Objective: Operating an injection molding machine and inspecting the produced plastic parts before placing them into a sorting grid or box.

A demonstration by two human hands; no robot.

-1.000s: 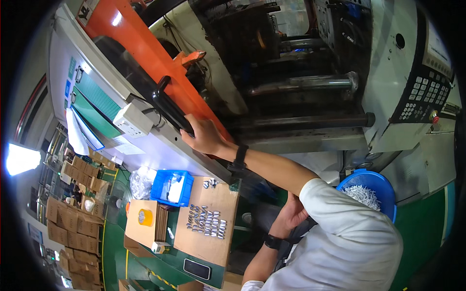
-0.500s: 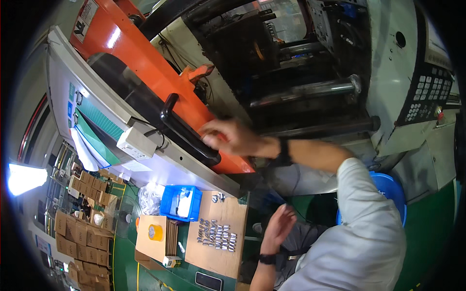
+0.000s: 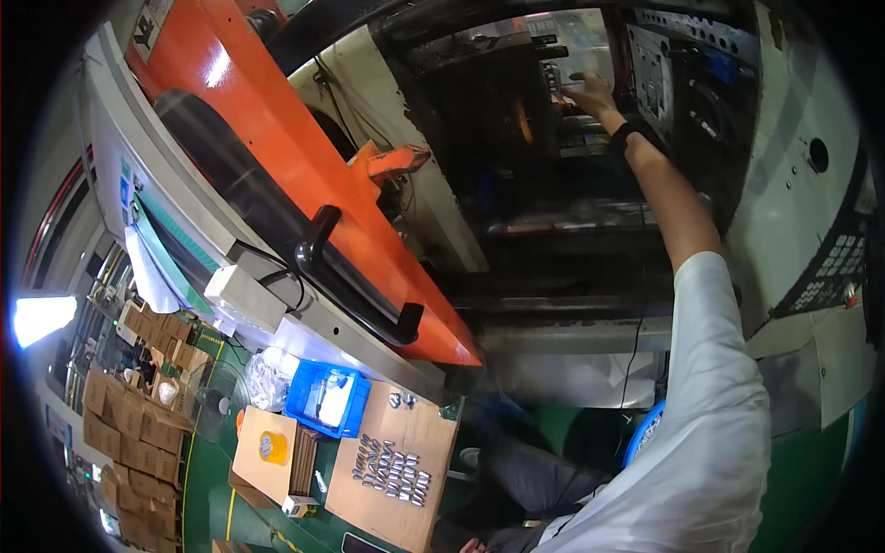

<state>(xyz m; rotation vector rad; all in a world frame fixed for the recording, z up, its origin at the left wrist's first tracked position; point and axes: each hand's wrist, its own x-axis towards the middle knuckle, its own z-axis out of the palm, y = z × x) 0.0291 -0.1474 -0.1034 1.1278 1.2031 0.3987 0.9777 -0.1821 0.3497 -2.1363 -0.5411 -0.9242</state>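
Note:
My right arm stretches deep into the opening of a large machine. At its end my right hand [image 3: 592,96] is open, fingers apart and pointing left, close to small silvery parts [image 3: 552,77] on the dark mould [image 3: 502,97]. Whether the fingertips touch those parts is too small to tell. Only a sliver of my left hand [image 3: 473,546] shows at the lower edge, by my lap; its fingers are mostly cut off. Left of the opening stands the orange machine door [image 3: 369,263] with a black handle [image 3: 355,295], and neither hand is on it.
Thick metal bars [image 3: 590,221] cross the opening below my right arm. A control panel [image 3: 830,267] is at the right. Several small metal cylinders [image 3: 392,470] lie in rows on a cardboard-covered table [image 3: 355,502], beside a blue bin [image 3: 300,396] and yellow tape [image 3: 272,447].
My right hand has gone from beside the door handle up and right into the machine opening. My left hand has dropped to the lower edge. The view has shifted.

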